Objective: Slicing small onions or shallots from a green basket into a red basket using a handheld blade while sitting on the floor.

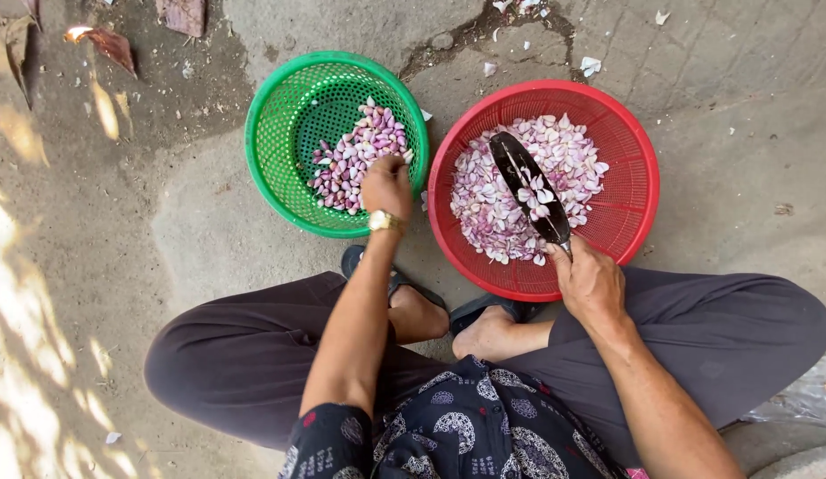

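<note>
My left hand (386, 184), with a gold watch at the wrist, reaches into a green mesh basket (280, 106) and closes on purple garlic cloves (355, 155) piled at its right side. My right hand (590, 282) grips the handle of a dark knife (528, 188), whose blade points up and left over a red mesh basket (630, 155). Bits of peel stick to the blade. The red basket holds a heap of pale purple garlic peels (502, 208).
I squat on a concrete floor, dark trousers and sandalled feet (448, 324) just below the two baskets. Dry leaves (107, 44) lie at the upper left, loose peel scraps (590, 64) at the top, and a plastic sheet (803, 395) at the right edge.
</note>
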